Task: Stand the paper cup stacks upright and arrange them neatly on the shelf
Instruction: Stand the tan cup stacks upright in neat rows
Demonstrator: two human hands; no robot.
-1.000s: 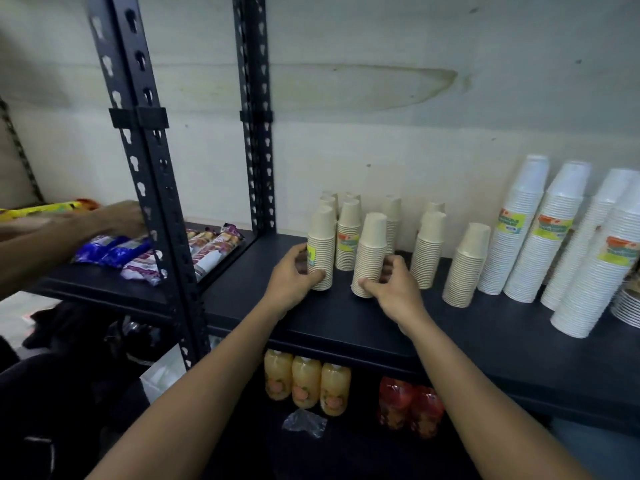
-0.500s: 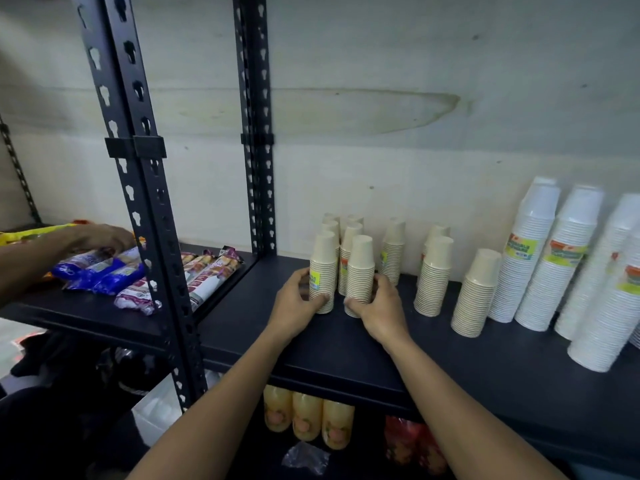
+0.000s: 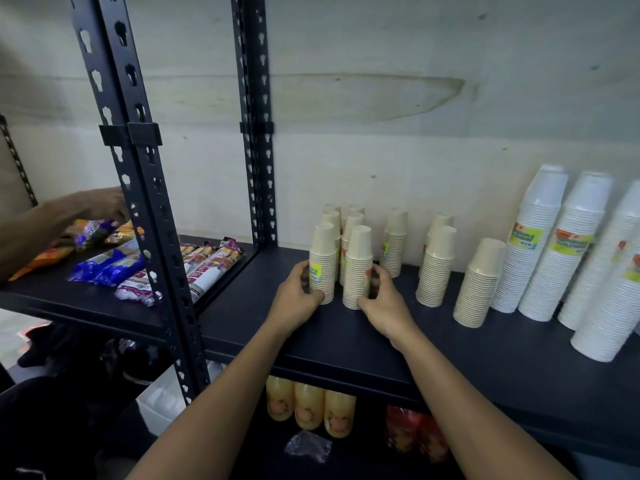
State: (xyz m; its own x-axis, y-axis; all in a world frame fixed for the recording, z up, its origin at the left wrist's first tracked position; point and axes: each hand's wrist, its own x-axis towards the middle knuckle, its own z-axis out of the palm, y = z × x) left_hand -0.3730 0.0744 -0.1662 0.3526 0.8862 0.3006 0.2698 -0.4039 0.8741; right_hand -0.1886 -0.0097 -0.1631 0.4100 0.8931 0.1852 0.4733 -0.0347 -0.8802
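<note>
Two front paper cup stacks (image 3: 358,251) are standing upright just beside each other on the shelf (image 3: 346,344). I'm seeing the left hand (image 3: 297,301) curling round the left stack (image 3: 322,258) low down, the right hand (image 3: 385,304) gripping the right stack (image 3: 358,271). Long axes running vertical; stacks lying just ahead of the fingers (image 3: 313,295), each hand nearer its own.

Place: you're in a shop or stockroom | proof: black slotted steel shelf (image 3: 450,341), labelled beige paper cup stacks (image 3: 436,265), wrapped snack packs (image 3: 207,268), orange juice bottles (image 3: 308,407)
</note>
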